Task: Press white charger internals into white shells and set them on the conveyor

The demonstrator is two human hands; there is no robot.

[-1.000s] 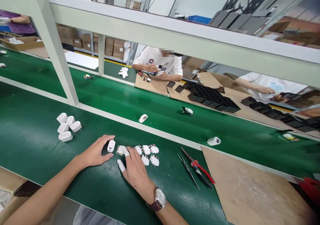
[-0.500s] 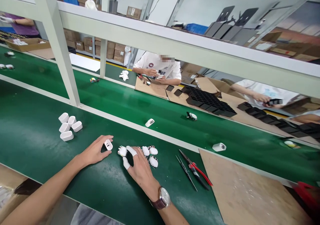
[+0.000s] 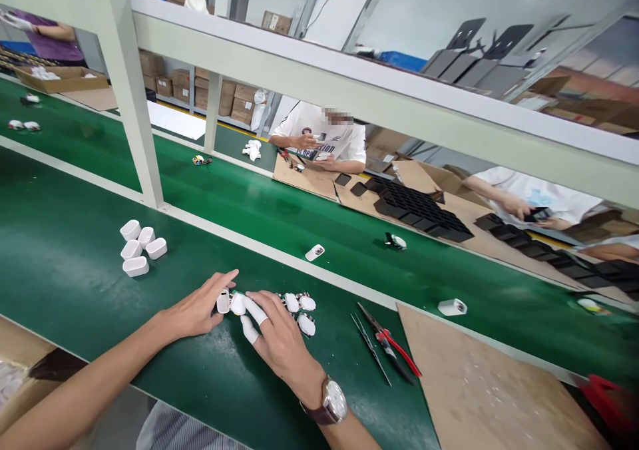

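Note:
My left hand (image 3: 200, 303) is closed round a white charger housing (image 3: 222, 301), its slotted end facing up toward me. In the fingers of my right hand (image 3: 272, 330), two of them in white finger cots, is a white-capped circuit module (image 3: 238, 304). The module's near edge meets the housing or lies right beside it; I cannot tell whether it is inside. Just beyond my right hand, several more white-capped modules (image 3: 306, 325) lie on the green bench. To the left, several empty white housings (image 3: 136, 266) stand in a cluster.
Tweezers (image 3: 372, 349) and red-handled pliers (image 3: 392, 343) lie right of my hands, beside a cardboard sheet (image 3: 489, 377). A green conveyor belt (image 3: 269, 204) carries scattered housings and modules. A white frame post (image 3: 132, 97) rises at left. Co-workers sit across the belt near black cases (image 3: 424, 207).
My hands have come together, bringing the housing and the module up against each other. Parts on the belt have shifted slightly to the right.

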